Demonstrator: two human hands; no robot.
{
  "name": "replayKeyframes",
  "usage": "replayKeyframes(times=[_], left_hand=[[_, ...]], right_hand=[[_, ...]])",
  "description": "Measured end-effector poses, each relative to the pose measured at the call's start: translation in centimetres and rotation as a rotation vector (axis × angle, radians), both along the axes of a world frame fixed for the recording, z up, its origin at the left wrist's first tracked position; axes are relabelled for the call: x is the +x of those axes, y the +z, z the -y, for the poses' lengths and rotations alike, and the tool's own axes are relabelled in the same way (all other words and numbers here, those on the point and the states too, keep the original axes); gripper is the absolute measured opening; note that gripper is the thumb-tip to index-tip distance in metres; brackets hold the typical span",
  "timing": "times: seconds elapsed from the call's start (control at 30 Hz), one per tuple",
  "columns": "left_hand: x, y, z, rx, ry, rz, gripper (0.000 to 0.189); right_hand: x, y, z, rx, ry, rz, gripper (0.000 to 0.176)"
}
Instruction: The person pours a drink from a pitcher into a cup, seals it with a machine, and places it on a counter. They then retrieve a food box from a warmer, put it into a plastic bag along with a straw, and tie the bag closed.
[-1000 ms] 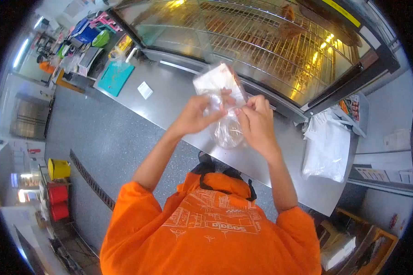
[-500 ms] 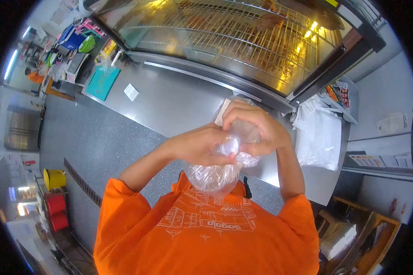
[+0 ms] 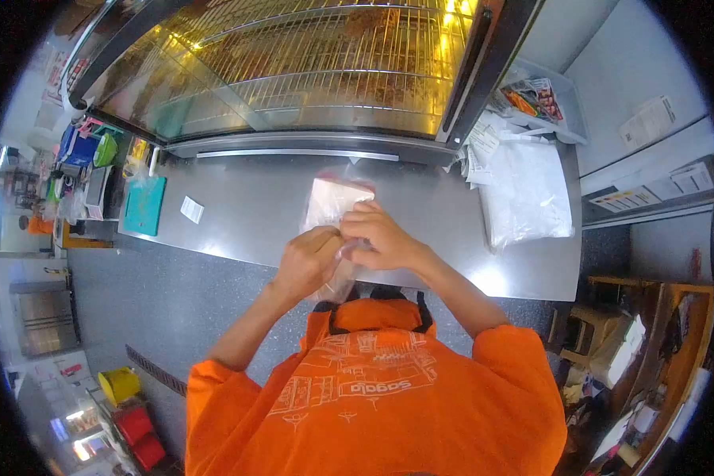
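A clear plastic bag (image 3: 335, 284) hangs over the front edge of the steel counter, gathered at its middle between my two hands. My left hand (image 3: 309, 258) is closed on the gathered plastic, knuckles upward. Right beside it, my right hand (image 3: 379, 238) pinches the same gathered part with bent fingers. Beyond the hands, the bag's far part rests on or just over the counter and holds a pale, flat-faced item (image 3: 337, 198) with a reddish edge; its kind cannot be made out. The fingertips are partly hidden behind the knuckles.
A lit glass display cabinet (image 3: 293, 87) with wire racks stands behind the steel counter (image 3: 246, 190). White plastic bags (image 3: 527, 194) lie at the right, near a bin of packets (image 3: 535, 103). At the left are a small paper label (image 3: 192, 209) and a teal board (image 3: 144, 206).
The bag was puffed out near my chest; now it is flatter and its far part is over the counter. Both hands have moved closer together at its gathered middle. The head view has shifted.
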State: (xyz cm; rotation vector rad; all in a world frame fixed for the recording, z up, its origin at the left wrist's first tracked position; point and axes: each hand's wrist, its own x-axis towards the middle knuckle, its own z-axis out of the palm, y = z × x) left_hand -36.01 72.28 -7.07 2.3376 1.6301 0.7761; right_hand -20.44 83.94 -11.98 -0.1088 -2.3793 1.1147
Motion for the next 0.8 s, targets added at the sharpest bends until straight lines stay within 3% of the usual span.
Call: replayKeyframes(times=[0.1, 0.2, 0.27, 0.43, 0.5, 0.6, 0.7, 0.8], left_hand=[[-0.2, -3.8, -0.2, 0.157, 0.058, 0.020, 0.020], [0.2, -6.3, -0.7, 0.268, 0.147, 0.065, 0.023], [0.9, -7.5, -0.6, 0.301, 0.261, 0.151, 0.027], [2.1, -9.2, -2.3, 0.169, 0.356, 0.218, 0.032], [2.3, -10.4, -1.9, 0.121, 0.372, 0.227, 0.032], [2.4, -11.2, -2.4, 0.152, 0.335, 0.205, 0.033], [1.9, -11.7, -2.6, 0.071, 0.356, 0.142, 0.030], [1.9, -12.4, -3.2, -0.064, 0.477, 0.247, 0.029]], right_hand=[[0.1, -0.4, 1.0, 0.051, -0.160, -0.079, 0.025], [0.1, -0.7, 0.8, 0.183, -0.174, -0.203, 0.022], [0.2, -0.7, 0.4, 0.199, -0.190, -0.097, 0.022], [0.5, -2.5, -0.5, 0.177, -0.223, 0.128, 0.024], [1.2, -3.2, 0.0, 0.019, -0.237, 0.285, 0.028], [2.0, -4.1, 0.2, 0.135, -0.252, 0.081, 0.028], [1.4, -5.6, -0.7, 0.186, -0.192, 0.126, 0.029], [0.9, -7.5, 0.2, 0.090, -0.289, 0.133, 0.026]])
